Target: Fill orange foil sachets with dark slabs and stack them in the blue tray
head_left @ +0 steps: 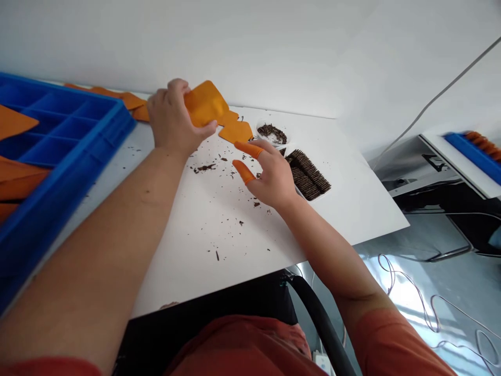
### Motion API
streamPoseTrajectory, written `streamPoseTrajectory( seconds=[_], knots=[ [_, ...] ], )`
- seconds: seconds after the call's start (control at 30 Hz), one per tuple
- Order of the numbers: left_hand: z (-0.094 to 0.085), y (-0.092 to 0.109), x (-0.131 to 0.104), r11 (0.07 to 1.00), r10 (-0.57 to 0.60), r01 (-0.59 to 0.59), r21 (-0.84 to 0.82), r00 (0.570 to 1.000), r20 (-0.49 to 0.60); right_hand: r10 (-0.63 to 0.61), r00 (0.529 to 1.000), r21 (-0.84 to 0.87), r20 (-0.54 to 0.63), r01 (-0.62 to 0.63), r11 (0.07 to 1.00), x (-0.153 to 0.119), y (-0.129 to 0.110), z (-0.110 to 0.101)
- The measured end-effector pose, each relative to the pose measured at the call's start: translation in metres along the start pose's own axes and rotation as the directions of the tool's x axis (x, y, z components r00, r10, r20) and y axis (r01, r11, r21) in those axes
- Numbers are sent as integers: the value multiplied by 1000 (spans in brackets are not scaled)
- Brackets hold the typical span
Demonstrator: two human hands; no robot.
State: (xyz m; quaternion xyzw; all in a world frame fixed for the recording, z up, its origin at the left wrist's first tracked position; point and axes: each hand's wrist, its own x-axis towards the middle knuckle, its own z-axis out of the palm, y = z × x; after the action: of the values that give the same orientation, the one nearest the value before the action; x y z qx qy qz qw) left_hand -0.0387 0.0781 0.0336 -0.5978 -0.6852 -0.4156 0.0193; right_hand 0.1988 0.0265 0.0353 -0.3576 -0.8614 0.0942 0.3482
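Orange packet (pixel 206 104) (flat, rounded corners; pouch or sheet, can't tell) is up off the tbl near the wall (pixel 274 52), in the L hand (pixel 172 120). That hand grips it at its L end, thumb low, fingers up top, so most of the face sticks out to the R, prob. to leave it free for the other hand.

R hand (pixel 274 175) looks to hold nothing: thumb + index spread w/ a gap, each in an orange finger cot (pixel 249 150), prob. for grip or cleanliness. Index tip is right by the loose orange pieces (pixel 237 131) lying flat on the tbl; touching or not, can't tell.

Just past the R hand: white dish (pixel 260 137) w/ dk brown shreds, and next to it a white tray (pixel 321 196) of slim dk brown sticks (pixel 307 172), packed side by side in rows, prob. for neat pickup/easy count. Both sit within easy R-hand reach. Brown crumbs (pixel 205 167) scattered over the white tbl (pixel 364 203).

Far L: blue divided crate (pixel 84 164) w/ more orange pieces (pixel 19 180) in/over it, prob. parked there to be handy for the L arm. Another orange strip (pixel 105 92) lies behind it along the wall.
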Motion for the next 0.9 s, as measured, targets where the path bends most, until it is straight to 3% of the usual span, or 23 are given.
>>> streamPoseTrajectory(
  seconds=[0.1,0.23,0.33,0.47,0.57,0.67,0.73,0.8,0.9],
  knots=[
    [-4,2,1,996,83,-83,-30,997,-8,123,991,65,-45,-120,991,0,-1,0],
    [-18,9,7,982,188,-188,-9,982,-10,187,979,133,-84,-175,976,0,-4,1],
    [-32,24,10,967,255,-254,34,967,-19,216,970,174,-112,-194,965,0,-8,2],
    [-47,54,5,940,333,-336,55,941,57,335,936,324,-110,-285,902,3,-13,2],
    [-57,69,-6,924,375,-379,40,923,91,437,899,602,-34,-331,727,9,-15,4],
    [-65,71,-22,920,381,-388,46,917,116,472,874,850,112,-330,411,14,-15,3],
    [-68,68,-33,912,396,-405,69,911,114,445,874,915,197,-327,238,16,-15,1],
    [-69,64,-45,901,416,-425,87,904,98,404,878,929,257,-340,147,16,-17,-2],
    [-67,60,-60,920,378,-382,87,924,63,392,868,926,305,-367,91,14,-18,-1]
  ],
)
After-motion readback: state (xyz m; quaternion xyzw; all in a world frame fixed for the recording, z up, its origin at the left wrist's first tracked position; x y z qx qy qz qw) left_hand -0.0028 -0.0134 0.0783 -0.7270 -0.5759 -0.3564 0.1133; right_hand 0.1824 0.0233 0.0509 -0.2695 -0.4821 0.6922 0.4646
